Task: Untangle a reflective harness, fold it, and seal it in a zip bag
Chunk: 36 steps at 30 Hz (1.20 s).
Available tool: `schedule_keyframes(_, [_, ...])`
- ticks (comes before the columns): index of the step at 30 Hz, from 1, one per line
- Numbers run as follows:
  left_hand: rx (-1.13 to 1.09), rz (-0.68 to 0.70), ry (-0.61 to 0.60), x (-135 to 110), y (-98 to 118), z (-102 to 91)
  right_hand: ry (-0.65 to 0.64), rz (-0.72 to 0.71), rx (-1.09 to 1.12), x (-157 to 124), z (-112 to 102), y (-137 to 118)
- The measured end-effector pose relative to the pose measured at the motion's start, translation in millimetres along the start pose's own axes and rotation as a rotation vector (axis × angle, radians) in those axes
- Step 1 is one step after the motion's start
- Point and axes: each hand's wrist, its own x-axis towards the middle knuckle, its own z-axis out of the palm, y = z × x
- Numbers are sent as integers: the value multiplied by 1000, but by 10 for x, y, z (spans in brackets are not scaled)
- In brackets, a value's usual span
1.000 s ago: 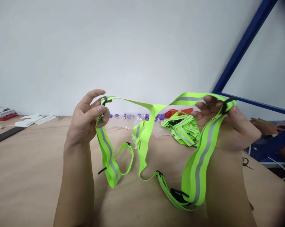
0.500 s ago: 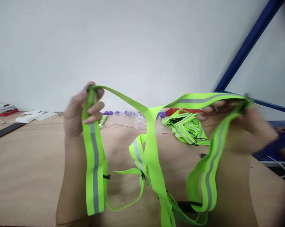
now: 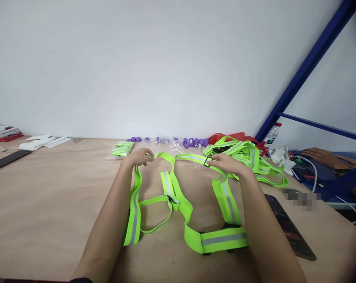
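Note:
A neon-green reflective harness [image 3: 224, 238] with grey stripes and black buckles lies spread over the table in front of me. My left hand [image 3: 139, 157] pinches the strap at its upper left corner. On the opposite side, my right hand [image 3: 225, 162] grips the upper right strap just beside a black slider buckle [image 3: 207, 161]. Between the hands the straps meet in a Y, and a thin loop hangs off the middle. The lower straps rest on the tabletop; my right forearm covers part of one.
Behind my right hand is a pile of similar green straps [image 3: 253, 157] by a red bag [image 3: 233, 137]. Purple rolls [image 3: 195, 143] and a bagged green bundle [image 3: 122, 149] line the wall. A phone [image 3: 292, 232] lies at right. Another person's hand [image 3: 322, 156] rests beyond a bottle [image 3: 272, 133].
Both hands have moved down and away from me, lowering the harness from in front of my face onto the table. Its straps now lie spread out.

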Motion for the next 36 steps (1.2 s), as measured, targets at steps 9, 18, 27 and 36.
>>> schedule_keyframes(9, [196, 117, -10, -142, 205, -60, -134, 76, -78, 84, 188, -18])
schedule_keyframes(18, [137, 117, -188, -269, 418, 33, 96, -28, -25, 67, 178, -151])
schedule_keyframes(27, [196, 84, -206, -231, 556, 221, -66, -161, 24, 60, 443, -486])
schedule_keyframes(36, [418, 154, -171, -133, 682, 547, -235, -174, 50, 143, 688, -467])
